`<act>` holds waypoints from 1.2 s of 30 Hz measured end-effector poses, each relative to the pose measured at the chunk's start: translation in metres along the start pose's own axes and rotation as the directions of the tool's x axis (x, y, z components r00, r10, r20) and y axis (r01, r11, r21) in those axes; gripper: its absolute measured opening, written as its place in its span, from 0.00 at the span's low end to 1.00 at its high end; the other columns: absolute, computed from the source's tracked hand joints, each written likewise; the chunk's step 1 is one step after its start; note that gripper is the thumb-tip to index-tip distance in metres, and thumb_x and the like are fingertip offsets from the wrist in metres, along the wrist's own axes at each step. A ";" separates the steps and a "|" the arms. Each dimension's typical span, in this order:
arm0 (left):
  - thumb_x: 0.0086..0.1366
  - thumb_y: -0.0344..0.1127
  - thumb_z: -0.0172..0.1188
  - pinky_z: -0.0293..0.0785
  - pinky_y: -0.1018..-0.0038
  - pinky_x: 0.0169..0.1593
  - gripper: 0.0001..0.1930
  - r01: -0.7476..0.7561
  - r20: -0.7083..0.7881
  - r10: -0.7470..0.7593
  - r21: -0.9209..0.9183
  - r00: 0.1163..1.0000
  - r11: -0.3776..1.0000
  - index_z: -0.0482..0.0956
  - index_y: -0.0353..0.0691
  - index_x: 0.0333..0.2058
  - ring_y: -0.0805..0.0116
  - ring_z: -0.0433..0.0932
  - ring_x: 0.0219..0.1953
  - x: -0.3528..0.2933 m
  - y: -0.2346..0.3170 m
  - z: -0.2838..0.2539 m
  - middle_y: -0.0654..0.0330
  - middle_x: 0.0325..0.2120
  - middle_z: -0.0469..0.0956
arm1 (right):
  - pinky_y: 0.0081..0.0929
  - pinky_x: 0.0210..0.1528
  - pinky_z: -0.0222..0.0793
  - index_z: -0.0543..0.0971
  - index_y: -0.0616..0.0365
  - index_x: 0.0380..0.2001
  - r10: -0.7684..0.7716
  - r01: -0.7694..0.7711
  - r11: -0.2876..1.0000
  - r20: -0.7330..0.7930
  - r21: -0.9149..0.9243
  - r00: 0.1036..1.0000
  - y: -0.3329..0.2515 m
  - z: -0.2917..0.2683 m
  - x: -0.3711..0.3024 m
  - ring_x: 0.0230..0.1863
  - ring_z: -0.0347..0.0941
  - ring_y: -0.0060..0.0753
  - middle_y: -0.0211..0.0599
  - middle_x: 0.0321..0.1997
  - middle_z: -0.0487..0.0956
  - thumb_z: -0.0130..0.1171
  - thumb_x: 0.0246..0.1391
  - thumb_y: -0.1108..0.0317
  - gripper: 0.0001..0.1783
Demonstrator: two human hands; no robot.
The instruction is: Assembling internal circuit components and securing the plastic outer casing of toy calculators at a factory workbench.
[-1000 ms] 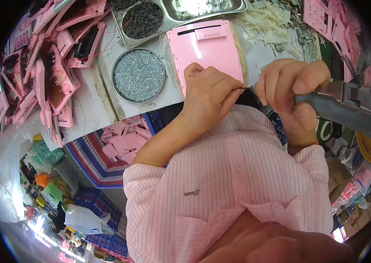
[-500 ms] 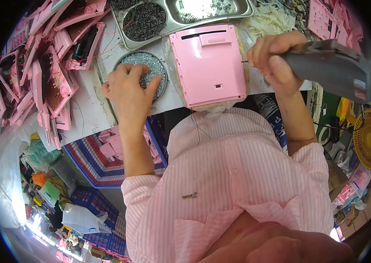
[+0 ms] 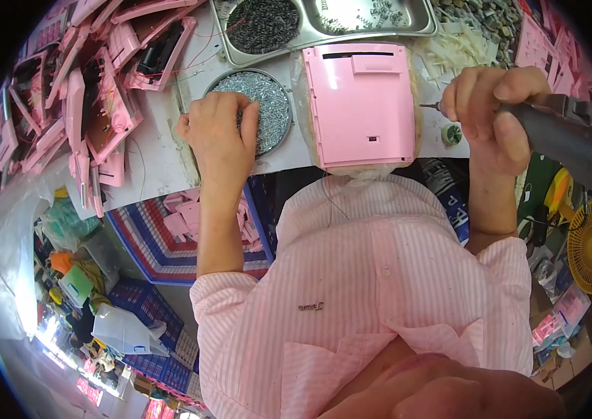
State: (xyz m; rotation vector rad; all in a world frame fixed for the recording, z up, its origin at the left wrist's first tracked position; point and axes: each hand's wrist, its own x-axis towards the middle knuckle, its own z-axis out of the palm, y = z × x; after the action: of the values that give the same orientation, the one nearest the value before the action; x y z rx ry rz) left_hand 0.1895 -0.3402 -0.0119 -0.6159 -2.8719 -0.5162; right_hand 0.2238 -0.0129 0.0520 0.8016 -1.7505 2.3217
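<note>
A pink plastic housing lies flat in front of me on a padded, plastic-wrapped block. To its left stands a round metal dish full of small silvery screws. My left hand rests over the dish's left side, fingers curled down and thumb drawn close to them; its fingertips are partly hidden, so whatever they pinch cannot be made out. Right of the housing, my right hand grips a dark electric screwdriver near its front end. The thin bit points left, a short way off the housing's right edge.
Many pink housings with wires are heaped at the left. A metal tray of black springs stands behind the dish. Pale plastic pieces lie back right, near a small green roll. A striped basket sits below the table.
The whole view has shifted a little. My right hand has drawn the screwdriver rightward, away from the housing. The thumb of my left hand has closed toward the fingers over the screws.
</note>
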 end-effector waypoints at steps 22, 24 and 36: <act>0.56 0.33 0.70 0.60 0.62 0.50 0.07 -0.386 -0.157 0.359 -0.516 0.920 0.764 0.80 0.48 0.31 0.70 0.76 0.29 0.016 0.098 0.019 0.71 0.26 0.79 | 0.26 0.26 0.66 0.68 0.48 0.44 0.087 -0.080 0.989 -0.055 0.121 0.995 -0.009 0.047 0.013 0.19 0.64 0.21 0.23 0.19 0.68 0.63 0.63 0.53 0.18; 0.56 0.33 0.70 0.60 0.62 0.49 0.06 -0.398 -0.167 0.366 -0.498 0.916 0.770 0.80 0.47 0.30 0.70 0.76 0.29 0.016 0.099 0.019 0.70 0.25 0.78 | 0.26 0.26 0.66 0.68 0.48 0.43 0.134 -0.111 0.981 -0.143 0.160 0.981 -0.007 0.053 0.009 0.19 0.64 0.21 0.23 0.18 0.67 0.64 0.62 0.53 0.18; 0.58 0.33 0.69 0.62 0.66 0.32 0.14 -0.319 -0.133 0.293 -0.502 0.947 0.804 0.72 0.42 0.20 0.60 0.70 0.23 0.028 0.082 0.043 0.61 0.17 0.71 | 0.31 0.29 0.67 0.69 0.56 0.48 -0.085 0.088 0.996 -0.242 0.000 0.966 0.046 -0.025 0.024 0.21 0.64 0.26 0.31 0.21 0.67 0.56 0.59 0.68 0.14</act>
State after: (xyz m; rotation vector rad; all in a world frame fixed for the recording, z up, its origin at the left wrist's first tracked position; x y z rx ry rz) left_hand 0.1952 -0.2445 -0.0208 -1.1046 -2.4950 -1.2444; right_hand 0.1763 -0.0096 0.0193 0.5552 -1.5702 2.2635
